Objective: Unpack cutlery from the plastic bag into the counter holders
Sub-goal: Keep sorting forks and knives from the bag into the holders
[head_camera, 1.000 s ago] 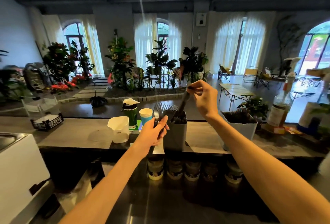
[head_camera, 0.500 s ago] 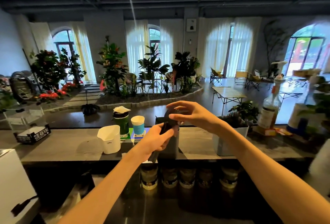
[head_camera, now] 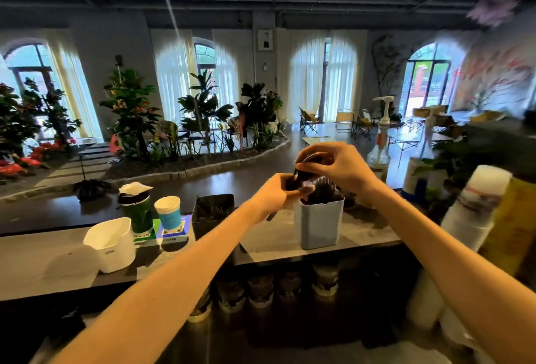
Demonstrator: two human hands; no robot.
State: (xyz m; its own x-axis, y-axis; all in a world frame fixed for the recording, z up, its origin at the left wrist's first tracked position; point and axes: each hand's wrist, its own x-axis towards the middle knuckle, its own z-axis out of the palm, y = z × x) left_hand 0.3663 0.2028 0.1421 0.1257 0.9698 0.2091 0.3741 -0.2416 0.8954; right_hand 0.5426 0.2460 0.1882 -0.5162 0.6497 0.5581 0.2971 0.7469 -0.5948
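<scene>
Counter (head_camera: 275,240); fingers (head_camera: 311,160) seemingly around cutlery (head_camera: 298,179).

Dark cutlery bundle (head_camera: 301,179), seemingly in clear plastic, held above the counter (head_camera: 272,240) at 12 o'clock from the pale grey-blue holder (head_camera: 319,225); piece type unreadable through blur. Gripped from below by left hand (head_camera: 277,195), pinched at the top by right hand (head_camera: 338,164). Bundle tilted, top leaning right, lower end just over the holder's left rim. Pale holder upright, squarish, already full of dark upright cutlery. Second holder (head_camera: 213,214), dark and squarish, at 9 o'clock from the pale one, also upright with dark pieces inside. Holders near each other, not touching.
</scene>
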